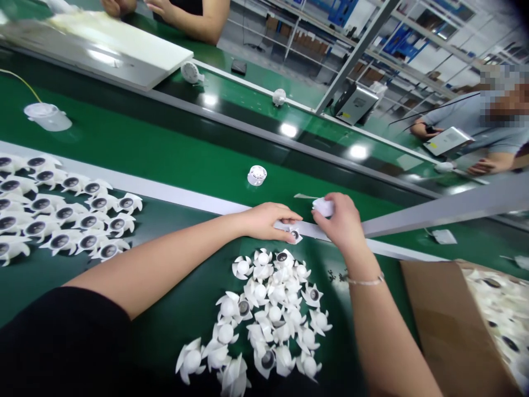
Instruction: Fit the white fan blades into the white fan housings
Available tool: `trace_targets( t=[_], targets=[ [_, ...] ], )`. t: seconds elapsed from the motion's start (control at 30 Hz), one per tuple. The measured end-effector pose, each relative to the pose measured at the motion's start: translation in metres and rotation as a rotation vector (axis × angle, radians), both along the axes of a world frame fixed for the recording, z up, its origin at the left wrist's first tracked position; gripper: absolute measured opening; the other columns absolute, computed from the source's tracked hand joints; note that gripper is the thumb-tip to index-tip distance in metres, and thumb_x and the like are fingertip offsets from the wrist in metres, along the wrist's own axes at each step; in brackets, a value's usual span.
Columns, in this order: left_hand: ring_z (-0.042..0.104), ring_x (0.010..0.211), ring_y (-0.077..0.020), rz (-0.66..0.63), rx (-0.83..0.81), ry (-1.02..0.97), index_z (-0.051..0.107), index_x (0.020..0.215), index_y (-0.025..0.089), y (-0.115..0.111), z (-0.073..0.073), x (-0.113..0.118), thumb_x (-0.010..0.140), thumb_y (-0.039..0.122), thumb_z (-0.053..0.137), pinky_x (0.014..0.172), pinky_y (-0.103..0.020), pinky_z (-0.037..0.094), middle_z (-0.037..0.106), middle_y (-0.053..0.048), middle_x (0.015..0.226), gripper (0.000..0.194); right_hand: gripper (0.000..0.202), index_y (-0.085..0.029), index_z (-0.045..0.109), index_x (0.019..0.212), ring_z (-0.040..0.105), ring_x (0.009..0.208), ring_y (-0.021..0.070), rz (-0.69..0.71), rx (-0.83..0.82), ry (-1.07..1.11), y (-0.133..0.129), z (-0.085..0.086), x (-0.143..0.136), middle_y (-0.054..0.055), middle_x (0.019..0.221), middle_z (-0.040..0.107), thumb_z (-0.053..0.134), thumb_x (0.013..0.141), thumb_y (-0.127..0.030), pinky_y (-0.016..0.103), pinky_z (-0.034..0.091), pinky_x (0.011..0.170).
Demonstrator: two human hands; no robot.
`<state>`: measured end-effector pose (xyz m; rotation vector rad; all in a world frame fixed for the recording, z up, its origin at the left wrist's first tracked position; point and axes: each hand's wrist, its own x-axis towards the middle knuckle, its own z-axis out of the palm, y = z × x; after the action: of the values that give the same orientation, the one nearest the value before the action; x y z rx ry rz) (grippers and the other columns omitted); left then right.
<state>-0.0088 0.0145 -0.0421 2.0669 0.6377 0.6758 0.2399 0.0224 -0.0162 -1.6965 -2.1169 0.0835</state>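
Note:
My left hand (pixel 273 220) is closed on a white fan impeller (pixel 295 236), its dark-ringed hub facing up. To its right, my right hand (pixel 341 220) grips a round white plastic housing (pixel 322 207) at the edge of the green belt (pixel 185 160); a thin pale strip or wire sticks out to its left. A loose heap of white fan impellers (pixel 275 292) lies below both hands, some with the dark hub up, others with the domed cap up. Farther up the belt sits another round white housing (pixel 257 175), apart from my hands.
Rows of impellers (pixel 66 212) stand at left. A white housing with a yellow wire (pixel 47 117) sits on the belt. At right are a cardboard box (pixel 433 309) of white parts, a slanted metal post (pixel 433 207) and small dark screws (pixel 336 275). Co-workers sit opposite.

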Motion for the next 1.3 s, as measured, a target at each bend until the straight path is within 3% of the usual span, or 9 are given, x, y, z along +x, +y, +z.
trace_targets(
  t=[0.1, 0.27, 0.37, 0.47, 0.63, 0.93, 1.1, 1.2, 1.3],
  targets=[
    [0.066, 0.098, -0.0179, 0.08, -0.191, -0.098, 0.063, 0.125, 0.014, 0.003, -0.001, 0.002, 0.084, 0.044, 0.07, 0.087, -0.03, 0.05, 0.07, -0.01, 0.11, 0.051, 0.031, -0.021, 0.057, 0.104, 0.063, 0.079, 0.0202, -0.054, 0.021, 0.347, -0.044, -0.001, -0.006, 0.007, 0.096, 0.064, 0.065, 0.085, -0.044, 0.032, 0.054, 0.066],
    [0.067, 0.09, -0.0161, 0.21, -0.377, -0.252, 0.067, 0.114, 0.011, 0.007, -0.002, 0.005, 0.088, 0.037, 0.066, 0.082, -0.029, 0.052, 0.072, -0.01, 0.102, 0.037, 0.024, -0.024, 0.062, 0.106, 0.065, 0.107, 0.0248, 0.115, -0.072, 0.578, -0.085, -0.009, -0.016, 0.011, 0.125, 0.064, 0.068, 0.087, -0.037, 0.04, 0.058, 0.085],
    [0.067, 0.087, -0.0152, 0.233, -0.28, -0.246, 0.072, 0.104, 0.013, 0.006, -0.001, 0.005, 0.089, 0.035, 0.065, 0.078, -0.027, 0.051, 0.073, -0.008, 0.097, 0.028, 0.019, -0.025, 0.069, 0.103, 0.063, 0.115, 0.0262, 0.226, -0.015, 0.425, -0.088, -0.006, -0.019, 0.009, 0.126, 0.065, 0.072, 0.085, -0.031, 0.046, 0.054, 0.096],
    [0.067, 0.093, -0.0155, 0.15, -0.112, -0.202, 0.076, 0.1, 0.017, 0.003, 0.001, 0.005, 0.088, 0.033, 0.067, 0.084, -0.027, 0.051, 0.073, -0.007, 0.099, 0.021, 0.017, -0.023, 0.071, 0.105, 0.064, 0.112, 0.0245, 0.331, 0.025, 0.262, -0.088, -0.003, -0.023, 0.01, 0.124, 0.065, 0.068, 0.089, -0.025, 0.043, 0.054, 0.096],
    [0.069, 0.095, -0.0153, 0.109, -0.088, -0.109, 0.078, 0.102, 0.022, 0.002, 0.0, 0.008, 0.086, 0.027, 0.07, 0.087, -0.026, 0.051, 0.074, -0.005, 0.103, 0.018, 0.018, -0.018, 0.073, 0.106, 0.068, 0.103, 0.0245, 0.295, 0.034, 0.119, -0.089, 0.001, -0.034, 0.012, 0.118, 0.067, 0.063, 0.091, -0.021, 0.039, 0.057, 0.087],
    [0.069, 0.096, -0.0168, 0.164, -0.125, 0.03, 0.078, 0.103, 0.023, 0.0, 0.005, 0.011, 0.086, 0.028, 0.069, 0.084, -0.027, 0.051, 0.076, -0.003, 0.102, 0.02, 0.017, -0.017, 0.073, 0.103, 0.068, 0.103, 0.0232, 0.282, -0.04, 0.206, -0.087, 0.002, -0.031, 0.012, 0.115, 0.069, 0.066, 0.088, -0.021, 0.038, 0.056, 0.09],
    [0.067, 0.093, -0.018, 0.213, 0.103, -0.091, 0.078, 0.099, 0.02, -0.006, 0.005, 0.005, 0.085, 0.032, 0.071, 0.088, -0.031, 0.05, 0.075, -0.005, 0.096, 0.019, 0.019, -0.02, 0.073, 0.105, 0.067, 0.105, 0.0238, 0.378, -0.065, 0.216, -0.083, -0.002, -0.026, 0.01, 0.115, 0.069, 0.066, 0.088, -0.026, 0.041, 0.055, 0.093],
    [0.067, 0.094, -0.0182, 0.029, 0.135, -0.131, 0.077, 0.1, 0.019, -0.007, 0.012, -0.003, 0.084, 0.034, 0.072, 0.089, -0.03, 0.051, 0.074, -0.007, 0.099, 0.022, 0.026, -0.019, 0.07, 0.113, 0.063, 0.115, 0.0273, 0.296, 0.002, 0.195, -0.075, -0.003, -0.021, 0.014, 0.125, 0.065, 0.061, 0.09, -0.026, 0.046, 0.052, 0.098],
    [0.065, 0.108, -0.0212, -0.259, 0.086, 0.003, 0.072, 0.119, 0.025, -0.008, 0.019, -0.007, 0.081, 0.038, 0.076, 0.097, -0.031, 0.048, 0.072, -0.007, 0.115, 0.041, 0.047, -0.014, 0.058, 0.134, 0.063, 0.112, 0.0294, 0.03, 0.152, 0.192, -0.078, 0.004, -0.005, 0.021, 0.143, 0.05, 0.059, 0.089, -0.028, 0.048, 0.055, 0.092]
  ],
)
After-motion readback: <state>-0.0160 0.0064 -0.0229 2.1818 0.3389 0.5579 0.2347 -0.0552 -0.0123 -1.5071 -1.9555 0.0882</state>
